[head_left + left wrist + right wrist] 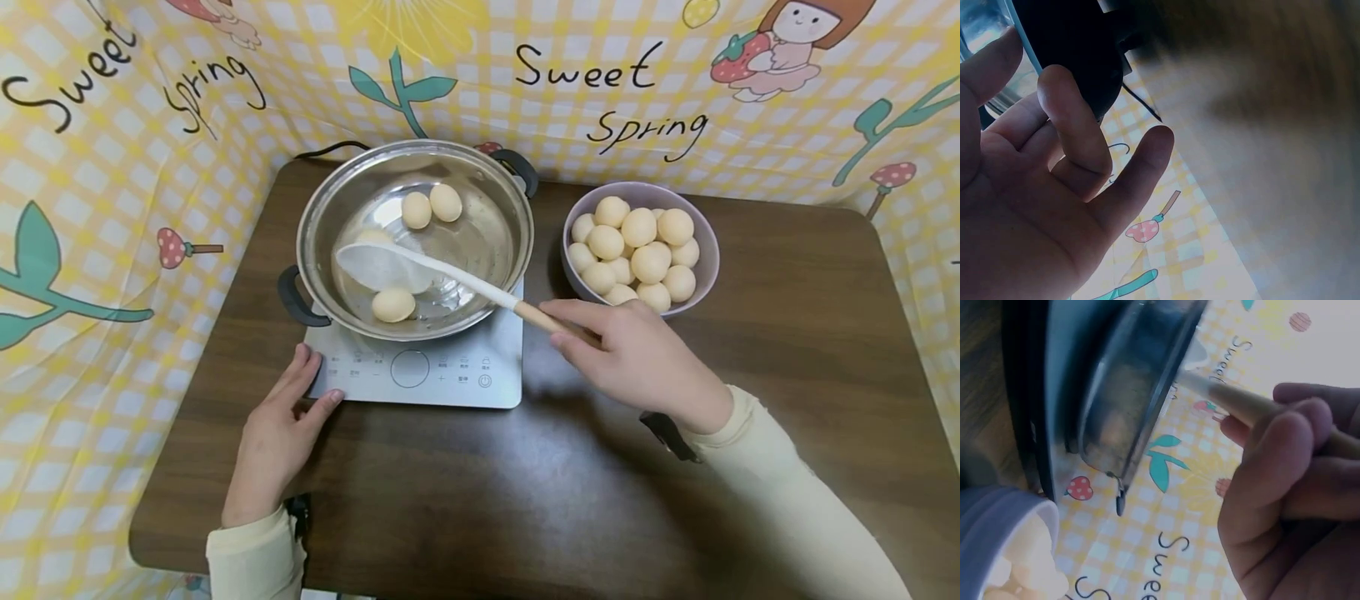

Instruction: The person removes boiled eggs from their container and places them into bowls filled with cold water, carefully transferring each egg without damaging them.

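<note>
My right hand (637, 354) grips the wooden handle of a white ladle (480, 289); the right wrist view shows the fingers curled round the handle (1244, 403). The ladle's bowl hangs over the left part of a steel pot (315, 225), inside which several pale eggs lie. Two eggs (431, 206) sit side by side at the back, one egg (393, 305) at the front, and another egg (372, 237) is partly hidden behind the ladle. My left hand (281, 433) rests at the front left corner of the induction cooker (420, 392), fingers spread, holding nothing.
Right of the pot, a lilac bowl (716, 258) is heaped with eggs. The pot's black handles (297, 300) stick out left and back right. A black cord (330, 150) runs behind it. Patterned cloth (480, 92) hangs behind and left of the brown table (480, 500).
</note>
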### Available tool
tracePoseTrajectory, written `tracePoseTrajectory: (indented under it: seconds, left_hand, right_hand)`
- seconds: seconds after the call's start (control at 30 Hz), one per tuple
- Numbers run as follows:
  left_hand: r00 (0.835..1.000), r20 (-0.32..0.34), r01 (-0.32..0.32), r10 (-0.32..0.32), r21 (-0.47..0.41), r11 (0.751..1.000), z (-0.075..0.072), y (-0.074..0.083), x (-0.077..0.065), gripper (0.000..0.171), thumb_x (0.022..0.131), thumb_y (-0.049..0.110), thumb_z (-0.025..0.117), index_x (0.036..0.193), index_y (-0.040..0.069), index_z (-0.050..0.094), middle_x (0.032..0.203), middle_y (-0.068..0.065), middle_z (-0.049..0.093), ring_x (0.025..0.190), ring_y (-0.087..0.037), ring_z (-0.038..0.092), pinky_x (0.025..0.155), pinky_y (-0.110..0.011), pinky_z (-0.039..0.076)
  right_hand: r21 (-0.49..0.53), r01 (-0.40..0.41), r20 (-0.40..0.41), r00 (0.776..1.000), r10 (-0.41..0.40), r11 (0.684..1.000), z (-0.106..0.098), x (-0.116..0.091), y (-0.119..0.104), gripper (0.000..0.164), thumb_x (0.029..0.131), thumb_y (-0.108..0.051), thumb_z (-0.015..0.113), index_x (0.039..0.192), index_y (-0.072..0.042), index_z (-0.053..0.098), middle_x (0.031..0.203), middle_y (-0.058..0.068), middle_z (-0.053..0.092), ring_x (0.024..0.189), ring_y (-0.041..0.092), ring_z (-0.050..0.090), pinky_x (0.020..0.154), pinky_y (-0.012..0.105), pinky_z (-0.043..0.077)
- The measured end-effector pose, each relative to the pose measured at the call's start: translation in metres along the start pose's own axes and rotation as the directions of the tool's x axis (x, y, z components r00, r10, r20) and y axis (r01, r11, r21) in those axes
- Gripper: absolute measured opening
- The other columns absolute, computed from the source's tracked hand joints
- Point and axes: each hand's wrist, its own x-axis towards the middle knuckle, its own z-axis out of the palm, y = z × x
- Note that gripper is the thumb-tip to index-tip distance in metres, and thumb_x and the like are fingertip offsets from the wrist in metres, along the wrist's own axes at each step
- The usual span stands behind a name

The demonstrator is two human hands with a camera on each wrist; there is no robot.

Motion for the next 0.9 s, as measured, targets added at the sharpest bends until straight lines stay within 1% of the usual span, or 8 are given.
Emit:
tracePoseTrajectory:
  seconds: [0.13,0.2,0.23,0.3,0.4,0.53,0.73,0.9]
  left_hand:
    - [1.0,-0.001,0.008,-0.008,-0.001,1.0,0.0,0.0,0.0,0.066,0.103,0.044,0.058,0.157,0.014,0.036,0.165,0.001,0.019,0.147,-0.035,0.028,0.1,-0.062,0.042]
    - [1.0,-0.001,0.011,-0.011,-0.002,1.0,0.0,0.001,0.0,0.066,0.102,0.044,0.058,0.157,0.014,0.036,0.165,0.001,0.019,0.147,-0.035,0.029,0.1,-0.062,0.042]
    - [1.0,-0.001,0.012,-0.012,-0.003,1.0,0.0,0.001,0.0,0.066,0.102,0.044,0.058,0.157,0.014,0.036,0.165,0.001,0.019,0.147,-0.035,0.029,0.1,-0.062,0.042]
    - [1.0,0.0,0.012,-0.012,-0.004,1.0,0.0,0.001,0.0,0.066,0.102,0.044,0.058,0.157,0.014,0.036,0.165,0.001,0.02,0.147,-0.035,0.029,0.099,-0.062,0.043]
    - [1.0,0.004,0.015,-0.015,-0.006,1.0,0.0,0.001,0.0,0.067,0.102,0.044,0.059,0.157,0.014,0.035,0.165,0.001,0.019,0.147,-0.035,0.029,0.1,-0.062,0.042]
    - [1.0,0.004,0.02,-0.02,-0.008,1.0,0.001,0.001,0.0,0.067,0.102,0.043,0.059,0.157,0.015,0.035,0.165,0.0,0.02,0.147,-0.035,0.028,0.1,-0.062,0.042]
    - [1.0,0.006,0.03,-0.03,-0.011,0.999,0.002,0.003,0.001,0.067,0.102,0.043,0.059,0.157,0.015,0.035,0.165,0.001,0.019,0.147,-0.035,0.028,0.1,-0.062,0.043]
    - [0.999,0.008,0.039,-0.039,-0.007,0.999,0.002,0.003,0.001,0.067,0.102,0.045,0.059,0.157,0.015,0.035,0.165,0.002,0.019,0.148,-0.034,0.028,0.1,-0.061,0.043]
  right_hand:
    - [0.088,-0.093,0.104,0.991,0.084,0.992,-0.017,-0.008,0.002,0.026,0.101,-0.022,0.064,0.126,-0.027,0.071,0.056,-0.012,0.046,0.044,0.005,0.041,0.041,0.028,0.039]
    - [0.149,-0.141,0.145,0.982,0.119,0.979,-0.022,-0.012,0.003,0.025,0.101,-0.021,0.064,0.123,-0.029,0.072,0.056,-0.01,0.045,0.043,0.007,0.039,0.04,0.027,0.037]
    - [0.188,-0.172,0.164,0.976,0.142,0.967,-0.024,-0.013,0.004,0.024,0.101,-0.02,0.064,0.122,-0.029,0.072,0.056,-0.009,0.044,0.043,0.008,0.038,0.039,0.027,0.035]
    - [0.254,-0.223,0.193,0.965,0.176,0.941,-0.027,-0.015,0.005,0.024,0.1,-0.018,0.065,0.12,-0.028,0.073,0.055,-0.007,0.043,0.043,0.01,0.036,0.038,0.026,0.032]
    - [0.348,-0.288,0.241,0.947,0.212,0.892,-0.027,-0.016,0.007,0.022,0.101,-0.018,0.065,0.12,-0.025,0.074,0.052,-0.003,0.041,0.04,0.012,0.035,0.035,0.026,0.03]
    - [0.448,-0.338,0.313,0.926,0.209,0.827,-0.026,-0.015,0.012,0.023,0.103,-0.017,0.061,0.123,-0.02,0.072,0.051,0.004,0.044,0.038,0.016,0.039,0.032,0.029,0.034]
    - [0.523,-0.4,0.401,0.895,0.197,0.753,-0.025,-0.01,0.018,0.027,0.105,-0.017,0.054,0.127,-0.013,0.068,0.052,0.011,0.047,0.038,0.021,0.043,0.031,0.036,0.042]
    - [0.587,-0.466,0.47,0.862,0.19,0.662,-0.027,-0.008,0.023,0.03,0.106,-0.017,0.051,0.131,-0.008,0.065,0.053,0.012,0.046,0.033,0.017,0.039,0.028,0.035,0.04]
